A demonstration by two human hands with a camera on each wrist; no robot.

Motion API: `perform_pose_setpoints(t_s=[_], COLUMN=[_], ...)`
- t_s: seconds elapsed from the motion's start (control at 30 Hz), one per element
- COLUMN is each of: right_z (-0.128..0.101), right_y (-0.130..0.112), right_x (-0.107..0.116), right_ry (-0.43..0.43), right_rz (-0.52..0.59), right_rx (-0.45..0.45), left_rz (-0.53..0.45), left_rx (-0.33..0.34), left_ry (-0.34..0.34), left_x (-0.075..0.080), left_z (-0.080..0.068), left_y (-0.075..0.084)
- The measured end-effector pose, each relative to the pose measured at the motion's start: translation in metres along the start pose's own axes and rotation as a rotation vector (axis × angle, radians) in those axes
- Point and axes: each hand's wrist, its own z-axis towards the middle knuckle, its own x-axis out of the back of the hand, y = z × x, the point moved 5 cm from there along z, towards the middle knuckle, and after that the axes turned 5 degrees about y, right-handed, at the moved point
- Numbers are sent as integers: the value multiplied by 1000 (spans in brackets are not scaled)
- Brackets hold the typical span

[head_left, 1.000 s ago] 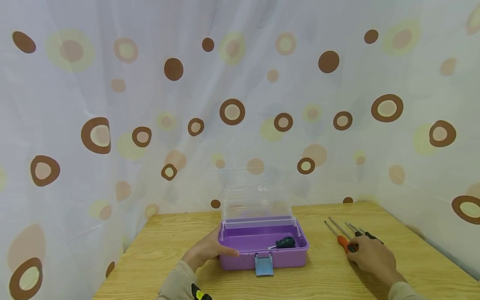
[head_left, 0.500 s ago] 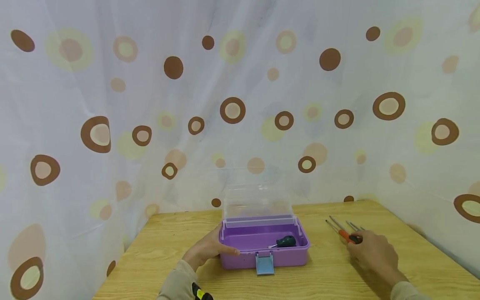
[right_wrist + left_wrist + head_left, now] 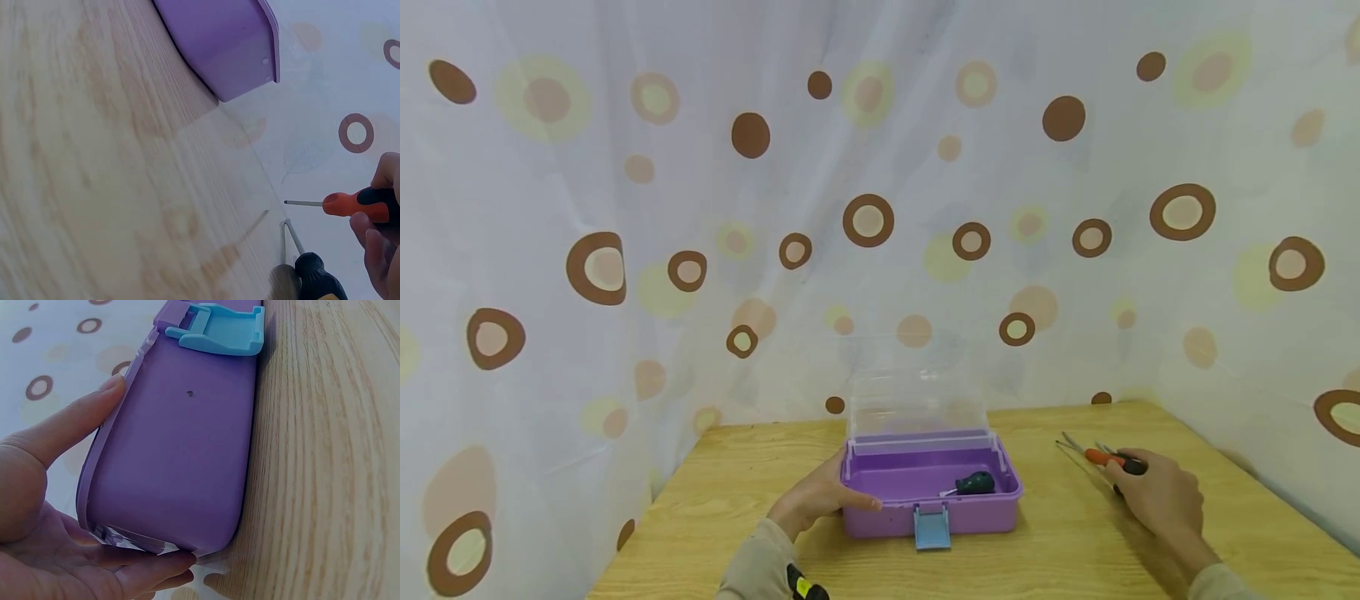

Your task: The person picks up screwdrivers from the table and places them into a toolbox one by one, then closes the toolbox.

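Note:
My left hand (image 3: 820, 496) grips the left end of a purple toolbox (image 3: 981, 515). Its thumb lies over the front rim and its fingers reach around the end, as the left wrist view shows. The clear lid (image 3: 917, 400) stands raised, and the blue latch (image 3: 932, 529) hangs at the front. A screwdriver with a dark green handle (image 3: 976, 482) lies inside. On the right, my right hand (image 3: 1161, 492) pinches an orange-and-black screwdriver (image 3: 340, 203) by its handle, held above the table with its shaft pointing left. Below it, a dark-handled screwdriver (image 3: 319, 278) lies on the table.
Other screwdriver shafts (image 3: 1103, 447) show just beyond my right hand, which hides their handles. The wooden table (image 3: 1037, 567) meets a white curtain (image 3: 880, 292) with brown circles at the back and sides. A black-and-yellow strap (image 3: 805, 586) sits by my left sleeve.
My right hand has taken hold of the orange-and-black screwdriver and lifted it off the table, moving slightly right. My left hand stays on the toolbox.

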Motion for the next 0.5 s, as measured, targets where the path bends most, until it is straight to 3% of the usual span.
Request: perform_pose_setpoints(t_s=[0.2, 0.5], right_z=[1, 1], right_y=[-3, -2], right_x=[3, 2], right_ry=[58, 43], right_rz=[25, 139], right_rx=[-12, -69], left_rz=[9, -2], left_rx=[4, -5], left_ry=[17, 8], left_x=[1, 1], left_z=[-1, -1], left_y=[0, -1])
